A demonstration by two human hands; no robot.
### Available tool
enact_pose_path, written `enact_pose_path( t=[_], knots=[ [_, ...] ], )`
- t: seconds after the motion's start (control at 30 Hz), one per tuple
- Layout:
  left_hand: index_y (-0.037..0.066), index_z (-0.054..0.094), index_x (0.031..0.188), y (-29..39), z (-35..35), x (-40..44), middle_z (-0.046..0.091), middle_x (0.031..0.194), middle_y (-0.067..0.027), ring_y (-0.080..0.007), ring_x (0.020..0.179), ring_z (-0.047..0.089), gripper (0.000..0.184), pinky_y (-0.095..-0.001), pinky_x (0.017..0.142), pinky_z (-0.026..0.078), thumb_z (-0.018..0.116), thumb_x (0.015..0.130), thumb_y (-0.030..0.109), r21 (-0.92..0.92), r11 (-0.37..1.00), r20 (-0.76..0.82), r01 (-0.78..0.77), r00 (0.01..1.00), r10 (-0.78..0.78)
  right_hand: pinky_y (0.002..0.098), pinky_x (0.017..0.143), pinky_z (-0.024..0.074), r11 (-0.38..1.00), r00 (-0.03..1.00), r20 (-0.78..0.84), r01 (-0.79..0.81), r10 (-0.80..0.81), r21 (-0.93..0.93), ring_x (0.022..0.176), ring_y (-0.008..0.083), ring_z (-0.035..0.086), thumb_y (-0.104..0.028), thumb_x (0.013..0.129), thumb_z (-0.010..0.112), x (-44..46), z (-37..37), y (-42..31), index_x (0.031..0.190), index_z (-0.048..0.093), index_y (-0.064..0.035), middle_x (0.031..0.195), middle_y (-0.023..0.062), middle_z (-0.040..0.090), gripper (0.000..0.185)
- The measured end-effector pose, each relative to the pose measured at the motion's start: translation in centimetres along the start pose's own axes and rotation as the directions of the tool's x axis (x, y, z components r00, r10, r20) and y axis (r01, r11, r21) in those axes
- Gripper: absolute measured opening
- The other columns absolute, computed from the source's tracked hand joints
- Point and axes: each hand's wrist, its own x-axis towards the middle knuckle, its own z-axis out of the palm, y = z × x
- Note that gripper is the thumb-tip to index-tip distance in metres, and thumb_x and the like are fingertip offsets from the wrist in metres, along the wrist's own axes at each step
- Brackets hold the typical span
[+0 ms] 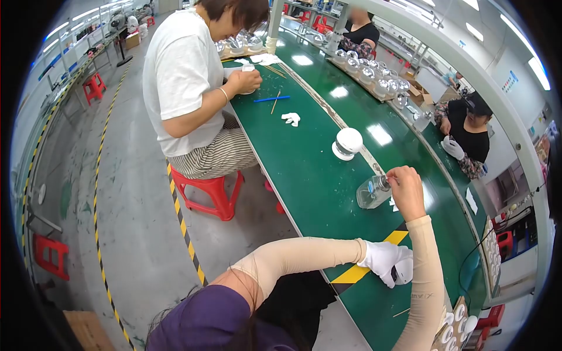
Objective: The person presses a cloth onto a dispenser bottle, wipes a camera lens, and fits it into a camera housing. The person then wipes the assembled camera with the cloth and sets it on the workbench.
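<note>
Because the clear jar (370,194) rests on a smooth green bench (322,193) below my right hand (408,190), a sideways tug at its metal top could tip it or make it slide; whether it stands quite square I can't tell from here. The fingers of that hand are bent in over the top, but I can't tell whether they pinch it or something small there. My left hand (382,260), gloved in white, has its fingers curled round a white round piece (403,270) with a dark part showing. Since my right forearm passes just beside it, a careless pull of that arm might knock the piece, and slack glove fabric could let it twist or slip. Were there liquid in the jar, which I can't make out, a tip would probably wet the white scrap (394,203) beside it.

The bench is glossy and throws back the lights, with yellow-and-black tape (353,274) crossing it under my glove. Beyond the jar sits a white domed item (349,140); farther along lie a crumpled white scrap (291,119) and a blue stick (271,99). A co-worker in a white shirt (181,82) sits on a red stool (218,196) to my left; a person in black (474,137) works opposite. Striped tape marks the grey floor (146,245).
</note>
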Motion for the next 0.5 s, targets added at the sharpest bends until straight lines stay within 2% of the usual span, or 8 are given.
enact_pose_path(
  t=[0.27, 0.33, 0.4, 0.5],
  knots=[
    [0.007, 0.043, 0.137, -0.2, 0.1, 0.2, 0.057, 0.123, -0.0177, -0.0335, 0.108, 0.061, 0.089, -0.0375, 0.092, 0.049, 0.086, 0.062, 0.028, 0.002, 0.999, -0.020, -0.042, 0.999, 0.042, 0.0415, 0.079, 0.0451, 1.000, 0.998, 0.059, 0.004, -0.002, -0.031, 0.088, 0.0311, 0.058, -0.007, 0.079, 0.068, -0.2, -0.7, -0.3, 0.086, 0.071, -0.0034, 0.084, 0.0113, 0.064, 0.009],
    [0.008, 0.044, 0.136, -0.3, 0.2, 0.1, 0.058, 0.122, -0.0170, -0.0335, 0.108, 0.061, 0.088, -0.0375, 0.092, 0.049, 0.086, 0.061, 0.028, -0.015, 0.999, -0.014, -0.037, 0.999, 0.036, 0.0414, 0.079, 0.0452, 0.998, 0.997, 0.032, 0.065, -0.064, -0.017, 0.088, 0.0308, 0.058, -0.006, 0.078, 0.068, -0.4, -0.8, -0.1, 0.088, 0.072, -0.0036, 0.084, 0.0110, 0.064, 0.011],
    [0.004, 0.043, 0.133, -0.4, 0.4, 0.1, 0.067, 0.103, -0.0130, -0.0211, 0.087, 0.068, 0.081, -0.0326, 0.077, 0.054, 0.084, 0.065, 0.019, 0.040, 0.989, -0.069, -0.144, 0.987, 0.146, 0.0405, 0.082, 0.0439, 0.997, 0.996, 0.050, 0.071, -0.070, -0.019, 0.088, 0.0293, 0.057, -0.006, 0.079, 0.067, -0.6, -1.0, 0.3, 0.089, 0.072, -0.0044, 0.084, 0.0100, 0.063, 0.011],
    [0.004, 0.043, 0.134, -0.7, 0.5, 0.2, 0.066, 0.105, -0.0135, -0.0217, 0.088, 0.068, 0.081, -0.0328, 0.079, 0.054, 0.084, 0.065, 0.019, 0.071, 0.980, -0.085, -0.185, 0.978, 0.191, 0.0394, 0.086, 0.0425, 0.998, 0.996, 0.059, 0.069, -0.068, -0.012, 0.088, 0.0276, 0.056, -0.006, 0.080, 0.066, -0.6, -1.2, 0.4, 0.089, 0.072, -0.0052, 0.082, 0.0088, 0.061, 0.011]
  ],
)
